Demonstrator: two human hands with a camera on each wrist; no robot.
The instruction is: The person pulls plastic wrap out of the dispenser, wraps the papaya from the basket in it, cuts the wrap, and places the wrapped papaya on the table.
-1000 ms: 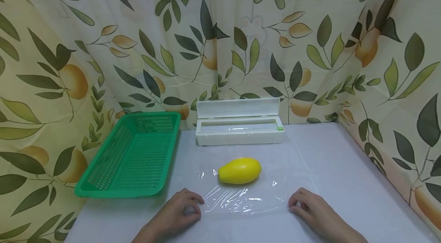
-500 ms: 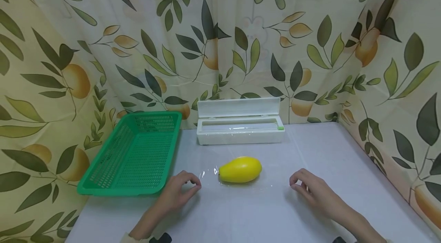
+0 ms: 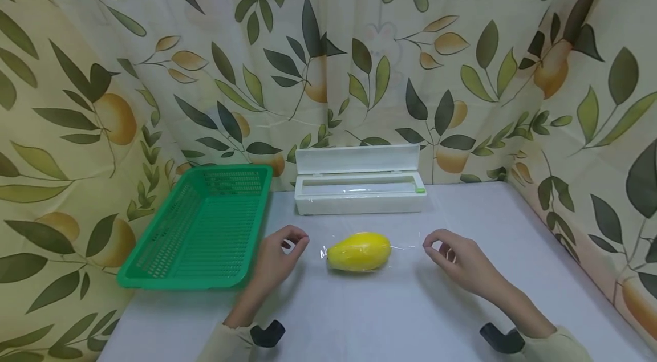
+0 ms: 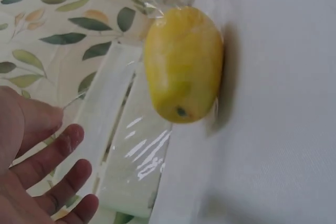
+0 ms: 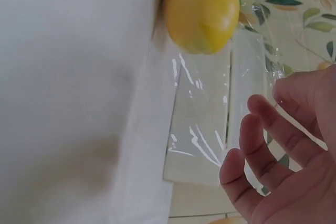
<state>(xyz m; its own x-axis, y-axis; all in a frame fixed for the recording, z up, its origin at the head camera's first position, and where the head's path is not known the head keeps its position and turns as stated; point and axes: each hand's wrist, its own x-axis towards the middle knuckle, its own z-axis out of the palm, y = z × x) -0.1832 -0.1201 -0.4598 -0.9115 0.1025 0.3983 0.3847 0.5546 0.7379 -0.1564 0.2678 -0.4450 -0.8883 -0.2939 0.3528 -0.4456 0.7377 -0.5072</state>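
"Start at the fingertips. What is the left hand (image 3: pixel 277 256) doing?"

"Thumb and forefinger pinch an edge of clear film (image 4: pixel 147 153); the left wrist view shows it running out from between them. The other fingers are loosely bent."

"And the right hand (image 3: pixel 455 259)?"

"Much the same: thumb and forefinger tips together on the film, the other fingers curved and apart from it. Both hands are raised, casting shadows on the worktop (image 3: pixel 380 322)."

"What lies between them?"

"A yellow fruit (image 3: pixel 359 252), on its side on the worktop, about midway between the left and right edges. Its narrower end points to the left hand. The film's shiny streaks cross it and show on either side; how closely the film touches its skin I can't tell."

"Further out?"

"A white box (image 3: pixel 359 204) stands beyond the fruit along the worktop's far edge, its lid (image 3: pixel 358 161) raised and a small green piece (image 3: pixel 420 190) at its right end. A green basket (image 3: pixel 182 283) sits by the left edge, reaching up towards the far left corner."

"Behind all that?"

"A leaf-and-fruit patterned curtain (image 3: pixel 359 94), beyond the far edge and down both sides. Nearest us, pale sleeves (image 3: pixel 556 346) and black bands (image 3: pixel 268 334) at the wrists."
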